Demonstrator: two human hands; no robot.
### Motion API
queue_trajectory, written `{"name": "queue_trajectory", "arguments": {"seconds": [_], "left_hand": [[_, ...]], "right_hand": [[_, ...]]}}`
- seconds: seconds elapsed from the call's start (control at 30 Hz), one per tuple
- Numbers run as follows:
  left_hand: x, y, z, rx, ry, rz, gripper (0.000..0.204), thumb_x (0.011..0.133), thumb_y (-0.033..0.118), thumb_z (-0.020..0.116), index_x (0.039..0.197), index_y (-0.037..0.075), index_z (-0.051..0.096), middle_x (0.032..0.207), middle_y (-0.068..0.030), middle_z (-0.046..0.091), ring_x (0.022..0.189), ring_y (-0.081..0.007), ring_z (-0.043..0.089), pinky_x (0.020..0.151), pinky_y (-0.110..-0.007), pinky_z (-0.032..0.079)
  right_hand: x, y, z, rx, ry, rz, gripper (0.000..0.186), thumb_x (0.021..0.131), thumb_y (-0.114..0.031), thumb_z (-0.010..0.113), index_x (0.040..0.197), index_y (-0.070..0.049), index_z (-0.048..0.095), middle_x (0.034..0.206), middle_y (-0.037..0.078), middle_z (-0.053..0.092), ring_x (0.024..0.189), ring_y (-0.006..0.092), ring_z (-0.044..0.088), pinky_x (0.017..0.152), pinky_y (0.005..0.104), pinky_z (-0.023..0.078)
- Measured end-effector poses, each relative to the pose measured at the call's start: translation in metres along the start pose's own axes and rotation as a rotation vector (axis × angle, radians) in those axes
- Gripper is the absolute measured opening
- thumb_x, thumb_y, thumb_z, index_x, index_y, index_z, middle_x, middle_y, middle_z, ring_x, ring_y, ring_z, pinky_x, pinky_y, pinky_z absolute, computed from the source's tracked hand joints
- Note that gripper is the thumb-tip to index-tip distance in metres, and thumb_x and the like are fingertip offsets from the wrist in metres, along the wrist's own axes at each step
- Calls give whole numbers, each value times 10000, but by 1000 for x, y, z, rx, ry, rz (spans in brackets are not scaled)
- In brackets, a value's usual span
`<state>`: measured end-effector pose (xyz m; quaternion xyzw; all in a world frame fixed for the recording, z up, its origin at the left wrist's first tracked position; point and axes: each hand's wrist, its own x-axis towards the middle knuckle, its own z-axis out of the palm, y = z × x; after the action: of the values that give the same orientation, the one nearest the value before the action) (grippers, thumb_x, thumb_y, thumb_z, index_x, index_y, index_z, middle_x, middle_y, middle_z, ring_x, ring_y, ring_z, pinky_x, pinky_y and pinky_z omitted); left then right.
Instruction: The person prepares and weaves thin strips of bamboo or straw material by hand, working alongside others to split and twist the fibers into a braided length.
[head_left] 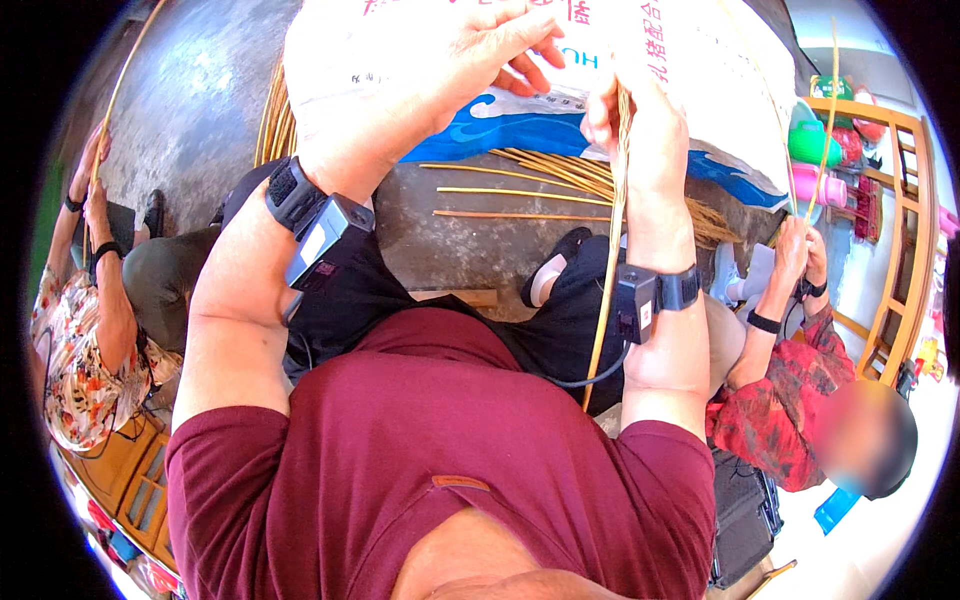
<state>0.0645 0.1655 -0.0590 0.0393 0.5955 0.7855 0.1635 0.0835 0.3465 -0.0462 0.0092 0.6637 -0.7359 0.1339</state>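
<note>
My right hand is closed around the upper part of a long tan plant stalk. The stalk runs down beside my right forearm and ends near my lap, and its top looks thicker and ridged. Close by, to the left, my left hand is raised with fingers bent and apart, and nothing shows in it. Both hands are over a white sack sheet with a blue wave band. Beyond my knees, several loose stalks lie on the grey floor, with a bushy tan end to the right.
A person in a floral top sits at my left, holding a long stalk. At my right, a person in a red patterned shirt also holds stalks. Another stalk bundle lies left of the sheet. A wooden rack stands far right.
</note>
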Motion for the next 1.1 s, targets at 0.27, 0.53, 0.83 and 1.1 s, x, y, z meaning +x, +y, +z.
{"name": "queue_trajectory", "arguments": {"seconds": [0.27,0.53,0.83,1.1], "left_hand": [[-5,-40,23,85,-462,-306,266,868,283,594,995,49,613,859,-31,643,678,-80,578,651,-219,485],[-7,-46,20,-221,-345,-253,206,849,195,623,989,44,625,781,-40,641,542,-87,578,557,-219,508],[-13,-39,18,-168,-313,-195,135,853,185,621,875,52,613,668,-22,607,496,-74,547,503,-198,474],[-21,-39,23,-116,-293,-205,155,844,201,636,778,74,574,620,-17,598,472,-67,539,455,-168,429]], "right_hand": [[28,20,-11,-30,30,-24,323,895,-280,518,798,3,642,738,75,634,711,155,607,658,268,469],[20,13,-5,-92,-85,125,384,906,-354,512,935,10,630,704,64,615,519,109,559,476,219,432],[13,10,-6,3,-135,-38,361,910,-361,506,921,-21,629,756,44,628,696,122,592,696,249,458],[8,11,-9,-171,-140,-61,181,851,-214,596,848,-37,633,753,19,618,711,85,557,682,233,437]]}}
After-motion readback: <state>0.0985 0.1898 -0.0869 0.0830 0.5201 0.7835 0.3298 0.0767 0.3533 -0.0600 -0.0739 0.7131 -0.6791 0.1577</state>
